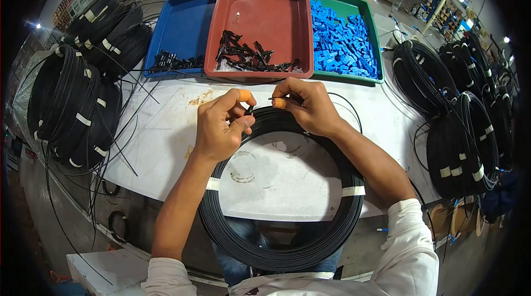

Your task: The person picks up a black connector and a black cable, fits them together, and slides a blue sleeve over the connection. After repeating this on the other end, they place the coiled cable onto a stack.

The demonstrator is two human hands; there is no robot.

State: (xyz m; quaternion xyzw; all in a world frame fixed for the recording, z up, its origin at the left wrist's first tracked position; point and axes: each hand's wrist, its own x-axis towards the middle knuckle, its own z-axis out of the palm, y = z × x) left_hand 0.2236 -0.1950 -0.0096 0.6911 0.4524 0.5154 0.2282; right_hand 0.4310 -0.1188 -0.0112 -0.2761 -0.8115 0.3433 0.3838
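Note:
My left hand (221, 127) is closed in a pinch on a small black plastic piece (249, 111). Facing it, a short gap away, my right hand (311, 109) pinches the end of a thin black cable (354, 109), whose loop runs out behind that hand to the right. Orange coverings wrap a fingertip of the left hand and a digit of the right. Below both hands lies a large coil of black cable (279, 257), bound with white tape and overhanging the table's front edge toward my lap.
Behind my hands stand a blue tray (180, 25) and a red tray (260, 5), both with black pieces, and a green tray (373, 47) of blue clips. Cable coils are piled left (69, 97) and right (464, 141) of the white table (149, 157).

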